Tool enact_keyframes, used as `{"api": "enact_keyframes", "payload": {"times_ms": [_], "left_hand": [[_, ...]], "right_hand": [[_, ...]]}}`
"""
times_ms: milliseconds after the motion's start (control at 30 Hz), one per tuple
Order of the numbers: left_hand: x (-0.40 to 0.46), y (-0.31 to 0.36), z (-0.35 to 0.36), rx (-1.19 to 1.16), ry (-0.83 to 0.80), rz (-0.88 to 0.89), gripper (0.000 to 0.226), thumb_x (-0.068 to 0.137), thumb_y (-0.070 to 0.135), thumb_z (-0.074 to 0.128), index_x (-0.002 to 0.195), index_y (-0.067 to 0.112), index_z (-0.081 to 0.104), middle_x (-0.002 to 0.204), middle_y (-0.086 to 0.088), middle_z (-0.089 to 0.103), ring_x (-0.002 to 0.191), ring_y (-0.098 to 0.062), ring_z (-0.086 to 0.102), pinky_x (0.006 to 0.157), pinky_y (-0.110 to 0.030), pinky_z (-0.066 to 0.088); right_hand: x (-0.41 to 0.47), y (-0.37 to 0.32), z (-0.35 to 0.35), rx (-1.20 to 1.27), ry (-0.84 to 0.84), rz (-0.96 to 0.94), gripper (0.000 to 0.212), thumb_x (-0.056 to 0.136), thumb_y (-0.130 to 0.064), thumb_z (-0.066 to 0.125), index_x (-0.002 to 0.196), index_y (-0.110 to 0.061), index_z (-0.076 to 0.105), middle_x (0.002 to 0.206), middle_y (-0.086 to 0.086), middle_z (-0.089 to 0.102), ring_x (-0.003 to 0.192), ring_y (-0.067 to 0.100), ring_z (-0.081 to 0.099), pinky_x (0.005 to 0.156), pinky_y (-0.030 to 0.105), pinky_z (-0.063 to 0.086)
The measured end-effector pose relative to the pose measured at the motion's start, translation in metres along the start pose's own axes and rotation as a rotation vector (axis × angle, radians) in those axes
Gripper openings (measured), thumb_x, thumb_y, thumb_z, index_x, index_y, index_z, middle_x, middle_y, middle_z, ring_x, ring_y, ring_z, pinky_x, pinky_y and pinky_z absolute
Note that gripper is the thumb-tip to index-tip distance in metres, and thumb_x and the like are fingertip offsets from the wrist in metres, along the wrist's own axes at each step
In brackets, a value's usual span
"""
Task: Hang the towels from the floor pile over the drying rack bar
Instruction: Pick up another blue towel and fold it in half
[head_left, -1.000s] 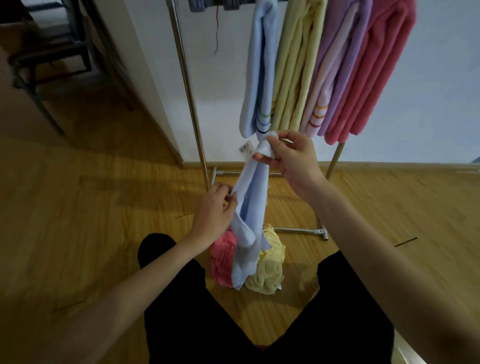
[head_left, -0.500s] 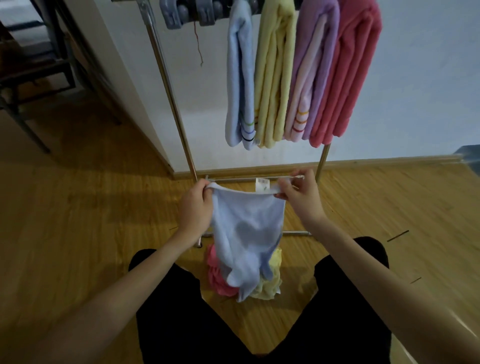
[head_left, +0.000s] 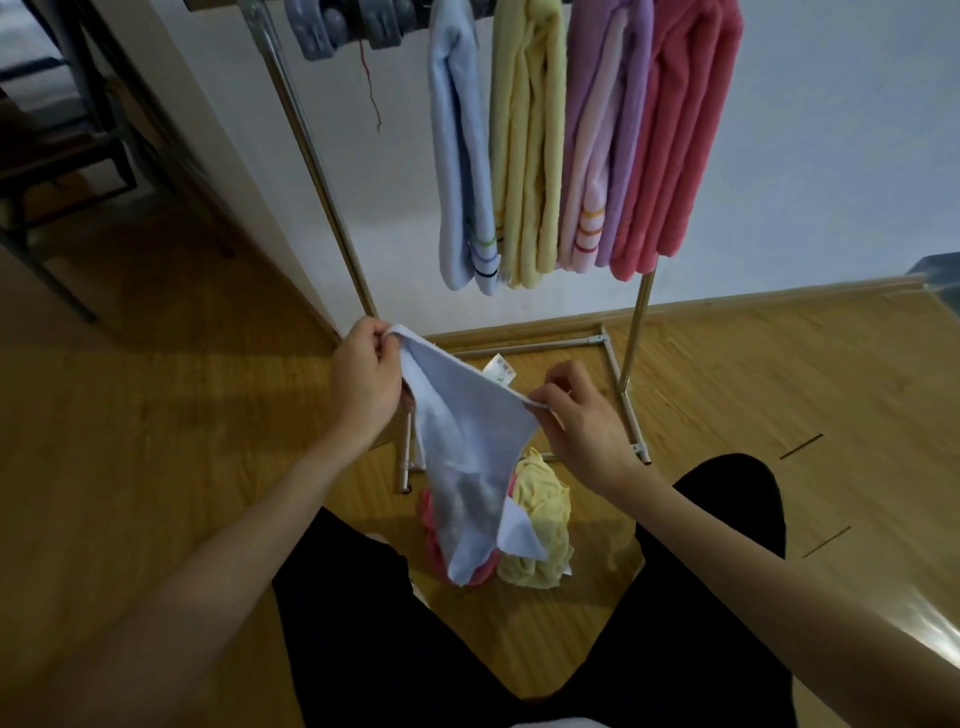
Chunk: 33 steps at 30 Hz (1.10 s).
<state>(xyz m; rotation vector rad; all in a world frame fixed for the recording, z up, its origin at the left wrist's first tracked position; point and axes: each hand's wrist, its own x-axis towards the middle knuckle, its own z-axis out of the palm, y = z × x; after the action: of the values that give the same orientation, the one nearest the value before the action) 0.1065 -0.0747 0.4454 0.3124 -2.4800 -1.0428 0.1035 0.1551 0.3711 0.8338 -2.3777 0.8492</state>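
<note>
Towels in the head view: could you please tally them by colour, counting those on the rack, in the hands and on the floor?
Blue: 2, hanging towel and held towel
Yellow: 2, hanging and floor
Purple: 1, hanging
Pink: 2, hanging and floor
Total: 7

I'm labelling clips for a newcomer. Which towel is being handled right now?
Below the drying rack with hung towels, find the floor pile. The light blue towel stretched above it is pinched by the left hand and right hand, unlike the crumpled yellow towel.
</note>
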Motion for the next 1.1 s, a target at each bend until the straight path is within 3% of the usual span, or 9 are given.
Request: {"api": "enact_keyframes", "payload": {"times_ms": [100,200,300,367,500,733,833,967,1100], "left_hand": [[0.005,0.003,-0.002,-0.026,0.005,-0.012,0.014,0.101,0.018,0.044,0.103,0.012,0.056,0.089,-0.003,0.058,0.079,-0.020,0.062,0.069,-0.042,0.059],[0.008,0.011,-0.003,-0.070,0.005,-0.045,0.014,0.100,0.016,0.044,0.105,0.011,0.055,0.092,-0.003,0.058,0.083,-0.021,0.063,0.072,-0.042,0.059],[0.010,0.016,-0.004,-0.121,-0.005,-0.061,0.011,0.100,0.015,0.044,0.102,0.013,0.054,0.094,-0.005,0.060,0.081,-0.018,0.065,0.067,-0.040,0.060],[0.009,0.017,-0.003,-0.150,-0.013,-0.061,0.009,0.100,0.015,0.044,0.100,0.014,0.053,0.095,-0.008,0.062,0.081,-0.019,0.067,0.065,-0.042,0.060],[0.009,0.018,0.001,-0.180,-0.006,-0.075,0.008,0.099,0.018,0.045,0.098,0.019,0.053,0.094,-0.005,0.063,0.084,-0.021,0.067,0.070,-0.046,0.059],[0.007,0.028,0.007,-0.238,0.030,-0.046,0.008,0.097,0.019,0.046,0.099,0.020,0.054,0.095,-0.002,0.062,0.089,-0.020,0.066,0.074,-0.048,0.058],[0.009,0.031,0.010,-0.254,0.044,-0.035,0.009,0.096,0.020,0.045,0.098,0.019,0.054,0.094,-0.004,0.063,0.087,-0.021,0.066,0.072,-0.049,0.058],[0.014,0.031,0.006,-0.281,0.071,-0.069,0.010,0.097,0.020,0.046,0.100,0.015,0.054,0.096,-0.006,0.063,0.086,-0.021,0.067,0.069,-0.047,0.059],[0.021,0.026,-0.003,-0.400,0.070,-0.200,0.013,0.100,0.012,0.043,0.108,0.007,0.051,0.102,-0.012,0.061,0.079,-0.019,0.069,0.056,-0.024,0.057]], "right_hand": [[-0.002,-0.007,0.005,0.044,-0.013,-0.144,0.026,0.100,-0.025,0.038,0.102,-0.003,0.052,0.090,0.014,0.055,0.061,0.024,0.053,0.039,0.031,0.044],[0.000,-0.013,0.008,0.044,-0.118,-0.124,0.020,0.096,-0.021,0.046,0.111,-0.009,0.049,0.088,0.002,0.052,0.063,0.021,0.049,0.044,0.031,0.044],[0.001,-0.016,0.016,0.019,-0.227,-0.293,0.014,0.083,-0.008,0.062,0.097,-0.008,0.061,0.086,0.004,0.054,0.056,0.020,0.045,0.040,0.030,0.036],[0.002,-0.019,0.023,0.019,-0.283,-0.357,0.005,0.082,-0.004,0.060,0.086,-0.006,0.063,0.087,0.010,0.058,0.050,0.022,0.045,0.036,0.029,0.033],[0.007,-0.032,0.031,0.151,-0.333,-0.226,0.023,0.087,-0.014,0.043,0.088,-0.004,0.064,0.090,0.009,0.057,0.050,0.023,0.047,0.037,0.034,0.037],[0.015,-0.042,0.034,0.261,-0.207,0.009,0.039,0.090,-0.042,0.052,0.073,-0.007,0.056,0.080,0.001,0.047,0.056,0.019,0.046,0.046,0.038,0.042],[0.020,-0.042,0.036,0.271,-0.147,0.034,0.039,0.092,-0.038,0.054,0.068,-0.007,0.050,0.076,-0.001,0.043,0.055,0.018,0.043,0.045,0.040,0.040],[0.022,-0.039,0.032,0.303,-0.058,0.080,0.031,0.096,-0.025,0.048,0.076,-0.003,0.057,0.080,0.007,0.050,0.058,0.019,0.048,0.049,0.040,0.043],[0.031,-0.024,0.014,0.307,0.048,0.196,0.021,0.093,-0.017,0.056,0.077,-0.003,0.056,0.078,0.005,0.048,0.060,0.015,0.046,0.054,0.032,0.042]]}}
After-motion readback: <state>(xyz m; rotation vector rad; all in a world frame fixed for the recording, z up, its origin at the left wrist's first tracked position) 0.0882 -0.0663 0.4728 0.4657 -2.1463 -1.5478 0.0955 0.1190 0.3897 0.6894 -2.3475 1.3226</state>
